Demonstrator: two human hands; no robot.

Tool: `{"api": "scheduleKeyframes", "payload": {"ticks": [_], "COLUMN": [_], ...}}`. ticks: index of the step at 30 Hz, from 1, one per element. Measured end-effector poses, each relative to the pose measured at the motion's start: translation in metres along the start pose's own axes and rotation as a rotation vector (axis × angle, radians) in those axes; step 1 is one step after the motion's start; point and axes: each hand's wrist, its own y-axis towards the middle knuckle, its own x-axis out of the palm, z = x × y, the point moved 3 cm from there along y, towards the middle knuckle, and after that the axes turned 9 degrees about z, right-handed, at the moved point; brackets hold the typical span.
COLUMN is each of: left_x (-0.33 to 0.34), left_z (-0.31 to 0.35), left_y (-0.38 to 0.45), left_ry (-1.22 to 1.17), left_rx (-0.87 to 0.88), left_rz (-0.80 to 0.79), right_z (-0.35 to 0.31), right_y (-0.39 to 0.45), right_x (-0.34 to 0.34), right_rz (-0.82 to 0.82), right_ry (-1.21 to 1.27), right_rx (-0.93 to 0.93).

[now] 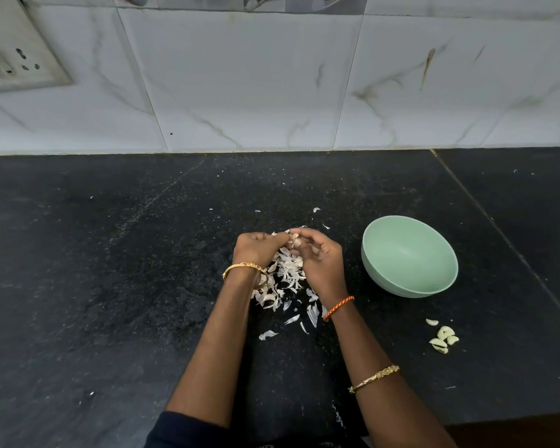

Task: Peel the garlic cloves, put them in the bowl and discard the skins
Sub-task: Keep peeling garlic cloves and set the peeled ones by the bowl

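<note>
Both hands, left and right, pinch one clove. Small, firm, probably slippery; skin papery, best nipped at the tip.

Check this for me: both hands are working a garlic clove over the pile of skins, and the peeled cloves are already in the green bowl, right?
Not quite. The head view shows the green bowl empty; the peeled cloves lie on the counter in front of it. The rest holds: left hand and right hand hold a clove over the skins.

Black speckled stone counter, seam running diagonally at right. Directly on it: pale green bowl, right of centre; heap of white garlic skins at centre, stray flakes around; peeled cloves clustered near bowl, front right.
</note>
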Motion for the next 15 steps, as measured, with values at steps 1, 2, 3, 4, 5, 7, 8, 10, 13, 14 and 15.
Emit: {"api": "scheduleKeyframes", "payload": {"ticks": [1, 2, 3, 4, 5, 7, 8, 10, 13, 14, 15], "left_x": [-0.0006, -0.0014, -0.0022, -0.0034, -0.005, -0.0084, -0.0097, -0.0104, -0.0096, -0.0092, -0.0084], "left_z": [-0.0006, -0.0013, -0.0015, -0.0017, -0.0016, -0.0019, -0.002, -0.0012, 0.0031, 0.0048, 0.0064], "left_y": [-0.0002, -0.0004, -0.0009, -0.0014, -0.0011, 0.0012, 0.0028, 0.0051, 0.0012, 0.0, -0.001], "left_ry": [0.003, 0.012, 0.027, 0.04, 0.045, 0.052, 0.062, 0.101, 0.174, 0.182, 0.175], "left_rx": [-0.04, -0.068, -0.082, -0.089, -0.091, -0.08, -0.058, 0.024, 0.175, 0.23, 0.292], "left_rz": [-0.007, -0.015, -0.021, -0.019, -0.013, 0.011, 0.027, 0.06, 0.084, 0.079, 0.064], "right_z": [-0.0016, -0.0028, -0.0035, -0.0039, -0.004, -0.0038, -0.0036, -0.0029, -0.0023, -0.0017, -0.0012], "right_y": [0.0012, 0.0023, 0.0034, 0.0045, 0.006, 0.0088, 0.0098, 0.0106, 0.0097, 0.0096, 0.0099], "right_x": [-0.0003, -0.0008, -0.0013, -0.0024, -0.0035, -0.0054, -0.006, -0.0066, -0.0064, -0.0066, -0.0066], "right_rz": [0.011, 0.021, 0.031, 0.041, 0.051, 0.05, 0.036, 0.003, -0.036, -0.045, -0.055], "right_ry": [0.045, 0.091, 0.137, 0.176, 0.21, 0.261, 0.279, 0.306, 0.322, 0.318, 0.311], "right_rx": [0.006, 0.014, 0.03, 0.049, 0.069, 0.115, 0.137, 0.175, 0.226, 0.237, 0.244]}}
